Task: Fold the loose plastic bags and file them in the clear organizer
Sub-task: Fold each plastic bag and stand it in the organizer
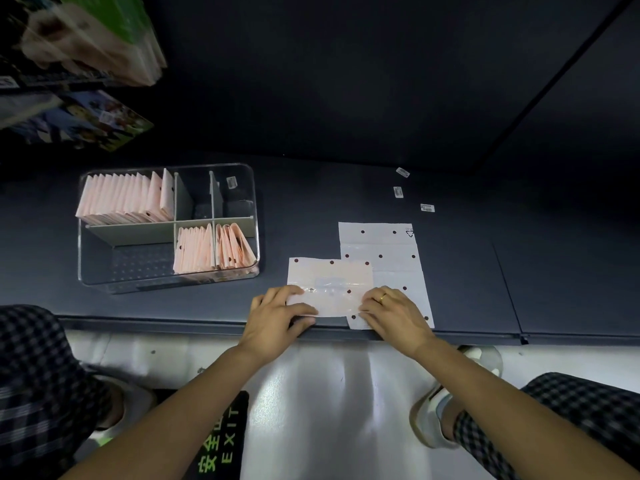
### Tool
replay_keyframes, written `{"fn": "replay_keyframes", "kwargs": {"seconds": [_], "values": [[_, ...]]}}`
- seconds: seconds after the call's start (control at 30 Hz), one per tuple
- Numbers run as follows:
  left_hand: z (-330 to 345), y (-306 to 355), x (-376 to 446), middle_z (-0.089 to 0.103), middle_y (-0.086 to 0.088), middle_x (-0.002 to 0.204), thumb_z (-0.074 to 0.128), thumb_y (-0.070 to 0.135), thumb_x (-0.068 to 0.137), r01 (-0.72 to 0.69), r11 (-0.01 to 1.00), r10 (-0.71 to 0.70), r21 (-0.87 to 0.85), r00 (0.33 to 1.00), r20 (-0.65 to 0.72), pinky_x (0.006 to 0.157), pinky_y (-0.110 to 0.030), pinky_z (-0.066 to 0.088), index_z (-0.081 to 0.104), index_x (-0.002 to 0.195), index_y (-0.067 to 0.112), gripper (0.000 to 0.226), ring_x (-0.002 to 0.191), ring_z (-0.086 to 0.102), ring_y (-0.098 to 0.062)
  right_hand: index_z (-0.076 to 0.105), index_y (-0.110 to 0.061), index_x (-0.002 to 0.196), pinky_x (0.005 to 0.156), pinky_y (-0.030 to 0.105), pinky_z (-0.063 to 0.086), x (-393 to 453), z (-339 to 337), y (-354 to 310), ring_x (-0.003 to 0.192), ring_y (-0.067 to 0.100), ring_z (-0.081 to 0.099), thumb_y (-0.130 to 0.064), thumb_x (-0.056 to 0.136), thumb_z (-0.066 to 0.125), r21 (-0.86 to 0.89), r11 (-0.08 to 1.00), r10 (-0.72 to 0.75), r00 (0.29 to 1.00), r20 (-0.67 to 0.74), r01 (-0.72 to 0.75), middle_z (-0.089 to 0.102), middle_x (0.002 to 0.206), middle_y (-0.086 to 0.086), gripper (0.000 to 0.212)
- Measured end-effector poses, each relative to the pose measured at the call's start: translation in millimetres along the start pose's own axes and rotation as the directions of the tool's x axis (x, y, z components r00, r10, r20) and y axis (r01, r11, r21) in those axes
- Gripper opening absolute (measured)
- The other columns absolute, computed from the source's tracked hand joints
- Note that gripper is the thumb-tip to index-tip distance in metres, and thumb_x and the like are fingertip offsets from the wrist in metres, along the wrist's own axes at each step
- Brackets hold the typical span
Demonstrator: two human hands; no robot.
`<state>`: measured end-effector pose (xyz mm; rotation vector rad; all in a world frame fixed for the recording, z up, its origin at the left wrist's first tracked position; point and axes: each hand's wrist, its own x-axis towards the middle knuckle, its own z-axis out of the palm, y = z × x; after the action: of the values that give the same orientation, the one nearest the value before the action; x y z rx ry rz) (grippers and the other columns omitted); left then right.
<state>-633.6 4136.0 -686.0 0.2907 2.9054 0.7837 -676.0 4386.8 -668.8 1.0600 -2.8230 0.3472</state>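
A pale pink plastic bag with dark dots (329, 278) lies folded near the front edge of the dark shelf. My left hand (277, 313) pinches its near left corner and my right hand (394, 313) pinches its near right edge. Beneath it, reaching farther back and right, lies a flat white dotted bag (384, 251). The clear organizer (256, 216) stands to the left, with rows of folded pink bags (124, 199) upright in its back left and front right compartments.
Three small white labels (398, 191) lie on the shelf surface (519, 271) at the back right. Packaged goods (86, 39) hang at the upper left. Below the shelf edge are a grey floor, a green EXIT marking (221, 445), my checked trouser legs and pale shoes.
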Motion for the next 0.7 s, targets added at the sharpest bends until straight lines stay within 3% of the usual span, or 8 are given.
{"fn": "replay_keyframes", "kwargs": {"seconds": [0.1,0.17,0.27,0.33,0.47,0.57,0.63,0.7], "values": [[-2.3,-3.3,4.3,0.052,0.014,0.126,0.059,0.047,0.088,0.005,0.999,-0.006,-0.038,1.000,-0.027,0.090,-0.025,0.019,0.063,0.118,0.038,0.032,0.119,0.042,-0.012,0.071,-0.009,0.073,0.064,0.024,0.052,5.2,1.3,3.8,0.067,0.022,0.064,-0.008,0.071,0.080,0.033,0.999,-0.001,0.999,0.033,0.000,0.068,0.079,0.001,0.009],[-5.1,-8.3,8.1,0.058,0.014,0.120,0.065,0.045,0.084,0.024,0.997,-0.029,-0.077,0.997,-0.066,0.088,-0.025,0.022,0.063,0.119,0.034,0.037,0.114,0.046,-0.012,0.068,-0.011,0.084,0.069,0.024,0.048,9.7,-2.3,4.3,0.077,0.019,0.062,-0.011,0.083,0.068,0.191,0.968,0.148,0.984,0.095,-0.164,0.068,0.086,-0.002,0.001],[-10.9,-14.9,15.4,0.068,0.006,0.105,0.071,0.032,0.082,0.106,0.983,-0.130,-0.146,0.978,-0.163,0.085,-0.030,0.031,0.070,0.107,0.025,0.026,0.107,0.054,-0.018,0.057,-0.030,0.087,0.063,0.016,0.041,16.3,-8.8,8.7,0.073,0.007,0.053,-0.021,0.094,0.052,0.469,0.762,0.358,0.894,0.269,-0.446,0.061,0.083,-0.017,0.013],[-13.7,-14.7,20.9,0.070,-0.002,0.092,0.069,0.024,0.084,0.173,0.963,-0.217,-0.204,0.952,-0.218,0.083,-0.035,0.041,0.072,0.096,0.016,0.014,0.098,0.058,-0.025,0.053,-0.035,0.083,0.055,0.013,0.040,24.7,-13.3,12.7,0.064,0.006,0.050,-0.028,0.093,0.054,0.586,0.595,0.418,0.835,0.359,-0.550,0.060,0.080,-0.015,0.012],[-13.9,-6.8,31.1,0.068,-0.005,0.087,0.063,0.024,0.090,0.316,0.888,-0.385,-0.333,0.909,-0.162,0.076,-0.035,0.045,0.065,0.091,0.011,0.013,0.091,0.057,-0.027,0.058,-0.026,0.091,0.060,0.023,0.041,41.7,-10.2,22.9,0.060,0.008,0.047,-0.028,0.083,0.070,0.572,0.478,0.516,0.740,0.432,-0.667,0.056,0.069,-0.003,0.014],[-13.3,2.8,37.3,0.067,-0.004,0.097,0.062,0.019,0.090,0.363,0.846,-0.451,-0.391,0.878,-0.159,0.081,-0.038,0.047,0.060,0.103,0.012,0.015,0.098,0.057,-0.027,0.049,-0.011,0.075,0.063,0.030,0.034,53.8,0.0,27.9,0.065,0.022,0.044,-0.023,0.083,0.070,0.532,0.395,0.617,0.645,0.450,-0.749,0.051,0.065,0.007,0.026],[-9.8,9.5,35.6,0.060,-0.008,0.114,0.066,0.014,0.086,0.269,0.915,-0.353,-0.301,0.895,-0.274,0.091,-0.038,0.045,0.054,0.119,0.009,0.035,0.108,0.053,-0.027,0.052,-0.009,0.080,0.069,0.031,0.043,60.1,5.8,31.0,0.072,0.025,0.051,-0.020,0.082,0.070,0.495,0.358,0.654,0.591,0.472,-0.792,0.056,0.076,0.012,0.022],[-3.4,16.9,32.4,0.054,-0.013,0.126,0.070,0.013,0.082,0.046,0.997,-0.064,-0.058,0.937,-0.344,0.100,-0.040,0.043,0.052,0.125,0.005,0.048,0.117,0.050,-0.030,0.059,-0.011,0.097,0.082,0.039,0.052,64.6,7.5,32.7,0.087,0.028,0.059,-0.016,0.081,0.071,0.477,0.316,0.666,0.550,0.504,-0.820,0.059,0.090,0.009,0.021]]}}
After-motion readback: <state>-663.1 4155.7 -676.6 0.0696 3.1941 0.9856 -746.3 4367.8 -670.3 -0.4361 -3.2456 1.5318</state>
